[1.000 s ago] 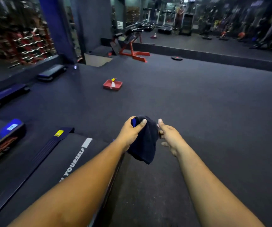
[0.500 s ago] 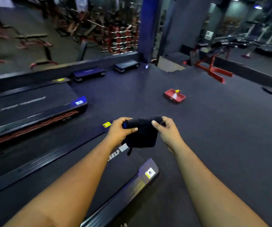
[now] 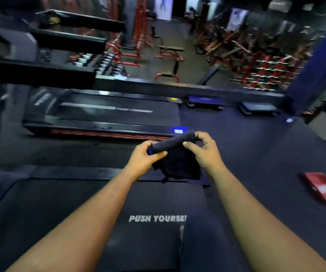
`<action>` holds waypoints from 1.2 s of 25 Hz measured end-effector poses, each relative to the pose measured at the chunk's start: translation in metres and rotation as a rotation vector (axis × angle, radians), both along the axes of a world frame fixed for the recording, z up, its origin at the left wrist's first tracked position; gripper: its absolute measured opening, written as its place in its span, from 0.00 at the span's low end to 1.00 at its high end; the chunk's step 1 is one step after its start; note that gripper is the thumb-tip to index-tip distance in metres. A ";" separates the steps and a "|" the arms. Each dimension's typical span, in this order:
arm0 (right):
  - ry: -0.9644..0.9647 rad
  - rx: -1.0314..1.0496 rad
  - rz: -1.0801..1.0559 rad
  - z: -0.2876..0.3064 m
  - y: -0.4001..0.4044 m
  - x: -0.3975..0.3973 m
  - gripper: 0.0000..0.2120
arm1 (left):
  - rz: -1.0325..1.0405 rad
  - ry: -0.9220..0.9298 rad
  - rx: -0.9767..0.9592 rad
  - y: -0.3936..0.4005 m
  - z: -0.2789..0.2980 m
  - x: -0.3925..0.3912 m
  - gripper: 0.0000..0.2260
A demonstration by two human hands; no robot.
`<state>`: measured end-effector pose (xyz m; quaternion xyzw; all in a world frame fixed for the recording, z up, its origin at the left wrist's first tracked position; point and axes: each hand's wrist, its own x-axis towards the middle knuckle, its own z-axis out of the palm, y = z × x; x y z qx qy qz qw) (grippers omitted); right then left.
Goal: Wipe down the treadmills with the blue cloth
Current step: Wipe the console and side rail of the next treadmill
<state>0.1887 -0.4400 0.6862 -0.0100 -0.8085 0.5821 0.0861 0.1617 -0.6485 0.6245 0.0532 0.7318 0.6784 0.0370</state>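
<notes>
- Down below, a dark treadmill belt [image 3: 91, 218] fills the lower part of the view, printed with white letters reading "PUSN YOURSE" before the right forearm cuts them off.
- Both bare arms reach forward over it; the left hand [image 3: 144, 159] pinches one end of the blue cloth [image 3: 176, 160] between thumb and fingers, and the right hand [image 3: 204, 150] pinches the other end.
- That cloth looks nearly black, with a bright blue edge showing at the left thumb; its top is rolled into a bar between the hands and the rest hangs loose in the air above the belt's far end.
- Beyond the hands lies a second treadmill [image 3: 107, 116], side-on, with a red-patterned side rail and a blue end cap.
- Dark rubber floor [image 3: 256, 154] spreads to the right, where a red tray [image 3: 323, 189] lies, blurred.
- Two low step platforms [image 3: 204, 101] sit against a dark kerb farther back.
- Past the kerb, red weight racks [image 3: 266, 73] and benches crowd a lower room, and a blue pillar [image 3: 319, 61] rises at the right edge.
</notes>
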 end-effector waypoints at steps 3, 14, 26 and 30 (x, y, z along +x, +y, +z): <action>0.000 -0.066 0.212 -0.016 -0.025 -0.080 0.10 | 0.236 -0.044 0.110 -0.025 -0.011 -0.030 0.09; -0.371 -0.111 0.998 0.063 -0.148 -0.180 0.27 | 1.116 -0.201 0.173 -0.075 0.121 0.024 0.07; -0.457 0.290 1.537 0.061 -0.311 0.003 0.08 | 1.841 -0.419 -0.229 -0.113 0.149 0.247 0.04; -0.285 0.210 1.436 0.074 -0.371 0.064 0.21 | 1.973 -0.437 -0.299 -0.162 0.134 0.279 0.07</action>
